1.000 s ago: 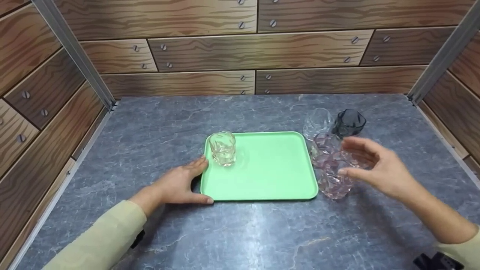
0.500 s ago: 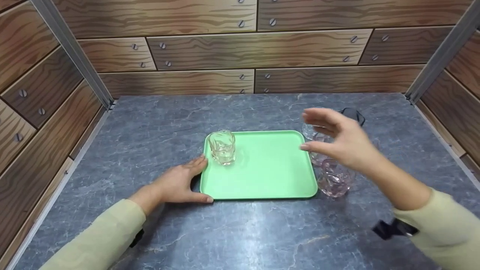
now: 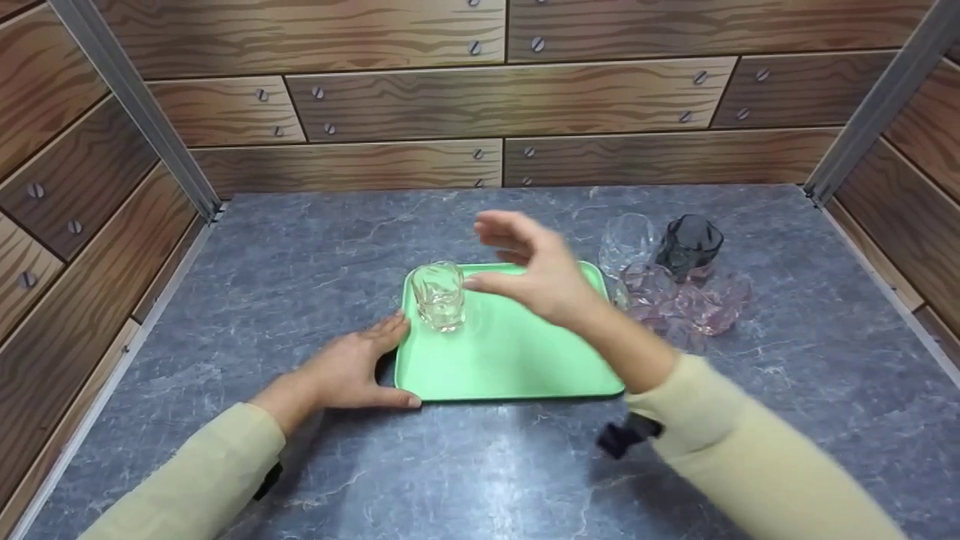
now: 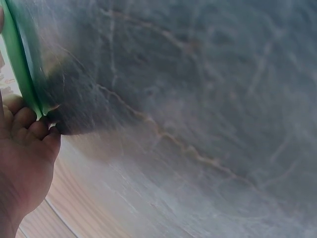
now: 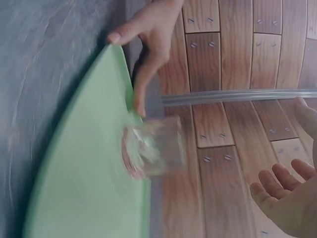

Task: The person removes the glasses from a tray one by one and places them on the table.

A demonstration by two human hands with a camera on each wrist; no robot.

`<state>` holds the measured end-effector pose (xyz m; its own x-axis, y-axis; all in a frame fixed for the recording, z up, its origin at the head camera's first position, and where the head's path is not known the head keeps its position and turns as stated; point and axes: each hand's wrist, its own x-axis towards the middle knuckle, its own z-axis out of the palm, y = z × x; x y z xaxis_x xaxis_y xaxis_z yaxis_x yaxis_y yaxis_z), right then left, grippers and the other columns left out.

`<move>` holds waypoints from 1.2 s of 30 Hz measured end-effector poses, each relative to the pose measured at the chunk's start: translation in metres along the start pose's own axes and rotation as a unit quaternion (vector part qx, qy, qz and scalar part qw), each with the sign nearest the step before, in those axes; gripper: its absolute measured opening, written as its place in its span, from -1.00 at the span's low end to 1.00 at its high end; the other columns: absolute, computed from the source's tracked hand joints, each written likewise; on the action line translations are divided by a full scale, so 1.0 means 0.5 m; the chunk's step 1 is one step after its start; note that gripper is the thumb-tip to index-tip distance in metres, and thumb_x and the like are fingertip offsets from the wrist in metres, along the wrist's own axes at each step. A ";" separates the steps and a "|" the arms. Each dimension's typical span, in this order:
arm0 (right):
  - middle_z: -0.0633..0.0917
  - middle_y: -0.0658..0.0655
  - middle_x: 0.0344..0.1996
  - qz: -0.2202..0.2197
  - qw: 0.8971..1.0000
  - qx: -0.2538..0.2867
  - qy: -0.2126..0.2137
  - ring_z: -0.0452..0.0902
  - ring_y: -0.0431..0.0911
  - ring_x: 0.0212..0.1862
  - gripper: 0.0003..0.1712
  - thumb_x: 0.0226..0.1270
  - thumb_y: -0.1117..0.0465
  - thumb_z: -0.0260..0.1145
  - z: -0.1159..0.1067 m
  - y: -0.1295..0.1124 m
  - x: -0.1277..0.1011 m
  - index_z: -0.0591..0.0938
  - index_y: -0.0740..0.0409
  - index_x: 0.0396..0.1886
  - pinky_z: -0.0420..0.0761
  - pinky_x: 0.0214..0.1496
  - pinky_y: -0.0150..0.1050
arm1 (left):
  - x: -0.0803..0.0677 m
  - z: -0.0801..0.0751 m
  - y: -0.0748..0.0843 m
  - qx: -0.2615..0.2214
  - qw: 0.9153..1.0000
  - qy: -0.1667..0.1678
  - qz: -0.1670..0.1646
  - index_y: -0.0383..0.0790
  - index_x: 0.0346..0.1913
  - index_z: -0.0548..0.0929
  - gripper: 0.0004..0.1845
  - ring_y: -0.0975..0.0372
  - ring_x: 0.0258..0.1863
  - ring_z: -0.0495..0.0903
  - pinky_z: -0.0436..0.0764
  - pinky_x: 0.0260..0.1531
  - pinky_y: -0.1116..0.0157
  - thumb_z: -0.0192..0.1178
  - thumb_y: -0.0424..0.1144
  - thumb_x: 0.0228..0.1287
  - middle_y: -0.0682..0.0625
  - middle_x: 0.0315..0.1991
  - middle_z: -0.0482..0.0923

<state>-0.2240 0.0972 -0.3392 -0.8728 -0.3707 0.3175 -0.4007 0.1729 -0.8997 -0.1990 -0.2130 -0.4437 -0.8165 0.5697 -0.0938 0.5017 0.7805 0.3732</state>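
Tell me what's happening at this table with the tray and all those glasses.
A person steadies a green tray on a grey table, the left hand resting against its near-left edge. The right hand, fingers spread and holding nothing, hovers over the tray beside a clear glass standing upright in its far-left corner. Off the tray to the right stand another clear glass, a dark glass and some pink glasses.

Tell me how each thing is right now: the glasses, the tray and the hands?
Clear glass: upright on the tray.
Tray: flat on the table.
Left hand: touching the tray's edge.
Right hand: open, holding nothing, beside the clear glass.
Dark glass: on the table.
Pink glasses: on the table, blurred.
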 end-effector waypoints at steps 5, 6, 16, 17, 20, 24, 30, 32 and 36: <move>0.58 0.17 0.39 0.032 0.999 0.007 -0.008 0.47 0.08 0.45 -0.09 0.23 0.22 0.66 0.041 0.041 0.024 0.46 0.20 0.54 0.46 0.49 -0.12 | 0.000 0.001 0.001 -0.006 1.000 -0.001 -0.004 -0.27 0.70 0.10 0.35 -0.08 0.64 0.11 0.27 0.54 -0.11 0.33 0.59 0.10 -0.18 0.70 -0.03; 0.57 0.16 0.41 0.038 0.999 0.004 -0.011 0.45 0.06 0.47 -0.09 0.25 0.20 0.65 0.046 0.050 0.028 0.44 0.19 0.55 0.44 0.51 -0.10 | 0.000 0.001 0.002 -0.005 1.000 -0.002 -0.005 -0.27 0.70 0.10 0.35 -0.08 0.64 0.10 0.27 0.54 -0.11 0.33 0.59 0.10 -0.17 0.70 -0.04; 0.45 0.13 0.52 0.098 0.994 -0.011 -0.038 0.33 0.11 0.54 0.04 0.22 0.11 0.68 0.087 0.126 0.058 0.37 0.11 0.63 0.38 0.55 0.04 | -0.002 0.000 0.000 0.000 1.000 0.001 -0.005 -0.27 0.70 0.10 0.36 -0.10 0.64 0.10 0.24 0.55 -0.12 0.34 0.59 0.09 -0.18 0.70 -0.03; 0.44 0.14 0.54 0.104 0.994 -0.011 -0.042 0.31 0.12 0.55 0.05 0.22 0.10 0.68 0.090 0.132 0.060 0.36 0.10 0.63 0.37 0.56 0.05 | -0.002 0.000 0.000 0.001 1.000 0.001 -0.006 -0.26 0.70 0.10 0.36 -0.10 0.64 0.10 0.23 0.55 -0.12 0.33 0.60 0.08 -0.18 0.70 -0.03; 0.39 0.15 0.57 0.119 0.991 -0.015 -0.058 0.27 0.15 0.57 0.09 0.23 0.07 0.68 0.098 0.148 0.065 0.31 0.06 0.66 0.35 0.57 0.07 | -0.003 0.000 -0.001 0.005 1.000 0.000 -0.007 -0.26 0.70 0.09 0.37 -0.10 0.64 0.10 0.23 0.55 -0.12 0.31 0.62 0.07 -0.17 0.70 -0.04; 0.35 0.16 0.59 0.129 0.989 -0.022 -0.074 0.27 0.12 0.56 0.13 0.23 0.07 0.68 0.105 0.165 0.071 0.26 0.07 0.69 0.33 0.58 0.05 | -0.003 0.000 -0.002 0.006 1.000 -0.001 -0.006 -0.25 0.70 0.09 0.38 -0.10 0.64 0.10 0.24 0.54 -0.12 0.30 0.63 0.06 -0.18 0.70 -0.04; 0.34 0.10 0.60 0.138 0.986 -0.028 -0.090 0.30 0.11 0.56 0.15 0.21 0.09 0.69 0.108 0.175 0.074 0.25 0.03 0.70 0.46 0.50 -0.01 | -0.002 0.002 -0.001 0.006 1.000 0.000 -0.003 -0.26 0.70 0.10 0.37 -0.10 0.63 0.11 0.25 0.53 -0.14 0.31 0.62 0.08 -0.17 0.70 -0.05; 0.35 0.10 0.60 0.138 0.986 -0.025 -0.094 0.31 0.12 0.55 0.15 0.20 0.10 0.70 0.109 0.176 0.074 0.27 0.02 0.69 0.47 0.49 -0.02 | -0.002 0.002 -0.001 0.006 1.000 0.000 -0.002 -0.26 0.70 0.10 0.36 -0.11 0.63 0.11 0.26 0.53 -0.14 0.31 0.61 0.08 -0.18 0.70 -0.05; 0.40 0.12 0.57 0.139 0.986 -0.019 -0.093 0.33 0.13 0.53 0.13 0.18 0.13 0.71 0.111 0.174 0.076 0.30 0.06 0.68 0.48 0.47 -0.02 | -0.003 0.003 -0.002 0.003 1.000 0.003 0.001 -0.28 0.70 0.10 0.36 -0.11 0.63 0.12 0.28 0.52 -0.14 0.31 0.61 0.08 -0.19 0.70 -0.04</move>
<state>-0.2763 0.0474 -0.4223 -0.8854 -0.4648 -0.0037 -0.1666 0.3246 -0.9311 -0.1981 -0.2143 -0.4453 -0.8171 0.5699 -0.0869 0.5053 0.7806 0.3680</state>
